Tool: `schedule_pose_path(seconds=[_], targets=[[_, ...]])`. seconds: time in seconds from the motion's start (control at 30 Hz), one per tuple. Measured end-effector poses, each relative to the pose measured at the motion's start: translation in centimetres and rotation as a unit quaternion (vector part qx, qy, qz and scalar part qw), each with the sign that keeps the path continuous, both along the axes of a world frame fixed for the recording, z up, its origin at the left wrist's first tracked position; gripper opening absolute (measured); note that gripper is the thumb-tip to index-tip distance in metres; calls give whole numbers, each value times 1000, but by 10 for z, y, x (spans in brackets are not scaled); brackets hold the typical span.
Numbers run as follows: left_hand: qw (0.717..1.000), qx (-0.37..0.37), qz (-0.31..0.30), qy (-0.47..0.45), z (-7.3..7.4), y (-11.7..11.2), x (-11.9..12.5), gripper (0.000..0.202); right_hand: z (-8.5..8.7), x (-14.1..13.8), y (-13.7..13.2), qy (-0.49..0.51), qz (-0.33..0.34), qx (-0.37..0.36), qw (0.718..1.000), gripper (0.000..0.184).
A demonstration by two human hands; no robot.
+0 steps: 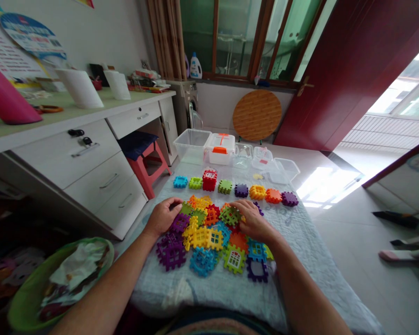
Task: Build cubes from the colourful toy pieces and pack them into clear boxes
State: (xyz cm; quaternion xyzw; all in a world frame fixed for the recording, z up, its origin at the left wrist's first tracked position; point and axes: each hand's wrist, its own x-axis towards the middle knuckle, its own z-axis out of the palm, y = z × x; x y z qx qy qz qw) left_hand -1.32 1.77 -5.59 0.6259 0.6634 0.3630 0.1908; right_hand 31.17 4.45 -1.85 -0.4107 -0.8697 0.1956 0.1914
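Observation:
A heap of colourful plastic interlocking blocks (202,237) with toothed edges lies on the cloth-covered table before me. My left hand (165,215) rests at the heap's left edge with fingers loosely curved and apart, beside a green block (186,208) and a purple block (180,223). On the right side, my right hand (252,219) reaches over the heap, its fingers and thumb around a green block (229,215). Yellow window blocks (205,237) lie between the hands. Nearer to me are a blue block (203,260) and a green block with a white window (234,258).
Behind the heap runs a row of block stacks sorted by colour, among them a red stack (209,180) and a purple one (289,198). Clear plastic bins (192,144) and a lidded box (220,151) line the far edge. A red stool (148,163) stands left.

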Motion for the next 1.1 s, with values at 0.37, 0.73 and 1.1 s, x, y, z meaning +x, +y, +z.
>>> schedule_pose_path(seconds=[0.37,0.73,1.1], targets=[[1000,-2,-2,-8,2,-1,1,30,3,-11,1,44,10,34,998,58],[1000,-3,-2,-8,2,0,1,30,-5,-15,6,12,47,23,999,70],[1000,-6,-1,-4,1,0,1,30,4,-18,2,-31,58,17,998,69]])
